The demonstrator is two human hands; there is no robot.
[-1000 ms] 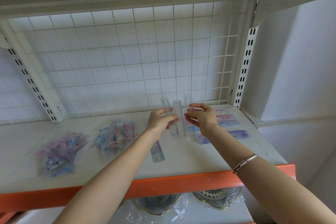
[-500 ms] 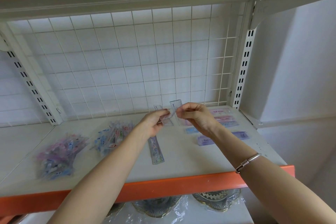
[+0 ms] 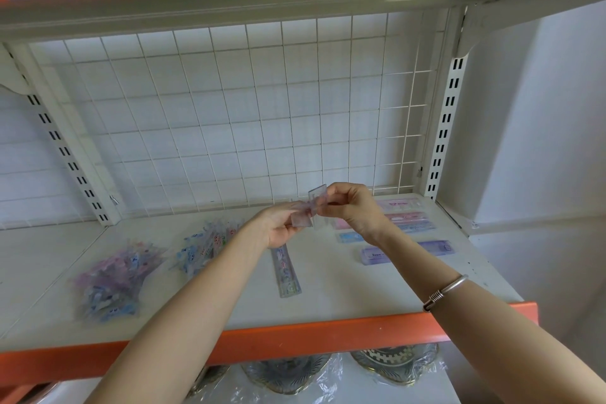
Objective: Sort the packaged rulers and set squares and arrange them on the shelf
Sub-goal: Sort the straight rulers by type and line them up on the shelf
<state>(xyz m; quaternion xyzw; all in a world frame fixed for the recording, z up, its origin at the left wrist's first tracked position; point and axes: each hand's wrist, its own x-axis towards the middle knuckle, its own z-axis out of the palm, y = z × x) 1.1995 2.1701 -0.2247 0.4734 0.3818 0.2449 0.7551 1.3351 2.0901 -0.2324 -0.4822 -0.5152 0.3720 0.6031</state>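
Pinching clear packaged rulers at frame centre above the shelf, the left hand and right hand curl their fingers on packs that look light, stiff and slick, best held by the long edges. A lone ruler lies just below, a row of rulers right, two heaps of packets left.

You're pinching crossed clear plastic rulers above the white orange-edged shelf; another transparent packaged ruler is lying flat beneath them.
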